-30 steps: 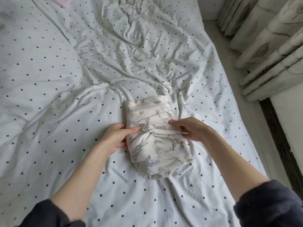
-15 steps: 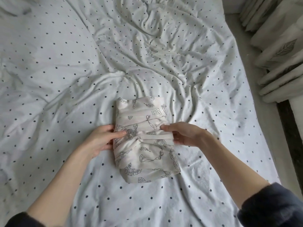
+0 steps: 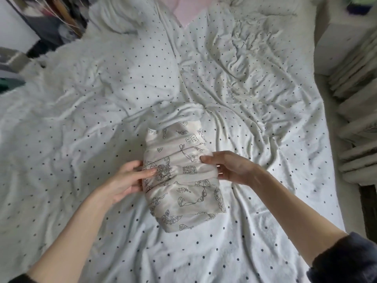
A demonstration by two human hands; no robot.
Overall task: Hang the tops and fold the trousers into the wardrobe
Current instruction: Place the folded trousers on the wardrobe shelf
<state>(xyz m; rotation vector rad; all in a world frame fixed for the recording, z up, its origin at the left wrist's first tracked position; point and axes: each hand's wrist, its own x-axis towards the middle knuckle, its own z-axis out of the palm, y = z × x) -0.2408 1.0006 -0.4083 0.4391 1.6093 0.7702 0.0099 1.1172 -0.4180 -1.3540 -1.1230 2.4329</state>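
A folded bundle of trousers [image 3: 183, 176] in soft, matt cream cloth, printed with fine dark line drawings of leaves and flowers, its surface gathered into creases. It lies on a bed sheet [image 3: 81, 123] of matt white woven cloth scattered with small dark dots, heavily wrinkled. At the right edge hang curtains [image 3: 355, 111] of thick, matt beige fabric in deep pleats. The sleeve [image 3: 344, 260] at the lower right is dark, fuzzy, fleece-like cloth. A patch of plain pale pink cloth [image 3: 188, 11] shows at the top.
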